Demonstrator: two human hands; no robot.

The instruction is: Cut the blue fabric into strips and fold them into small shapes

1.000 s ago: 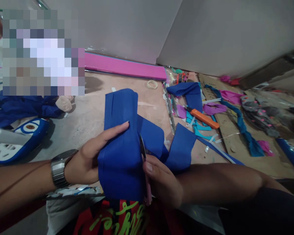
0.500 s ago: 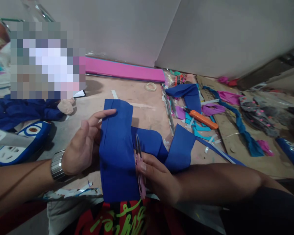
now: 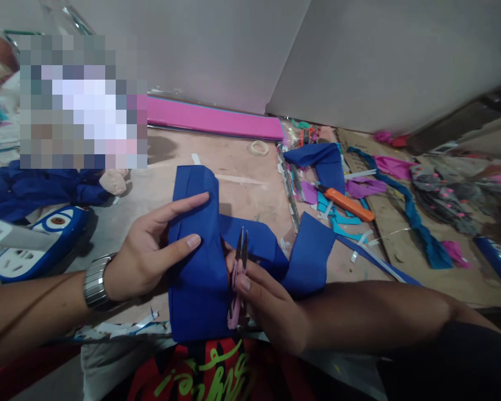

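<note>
A long strip of blue fabric (image 3: 198,301) lies folded in front of me, its near end at the table edge. My left hand (image 3: 150,245) has hold of its left side, thumb and index finger on top and the other fingers hidden. Small scissors (image 3: 236,295) with pink handles are in my right hand (image 3: 271,298), beside the strip's right edge. Their blades point away from me, tips slightly apart. More of the blue strip (image 3: 311,253) runs out to the right, behind my right hand.
At left stand a blue and white iron-like device (image 3: 45,245) and bunched blue cloth (image 3: 42,186). An orange-handled cutter (image 3: 348,204) rests among scraps on the right, near a tape roll (image 3: 259,148). A pink folded length (image 3: 212,120) lies along the wall.
My left thumb has come down onto the blue fabric, and the index finger reaches further across it. The scissors have turned slightly in my right hand, and their blades show more clearly.
</note>
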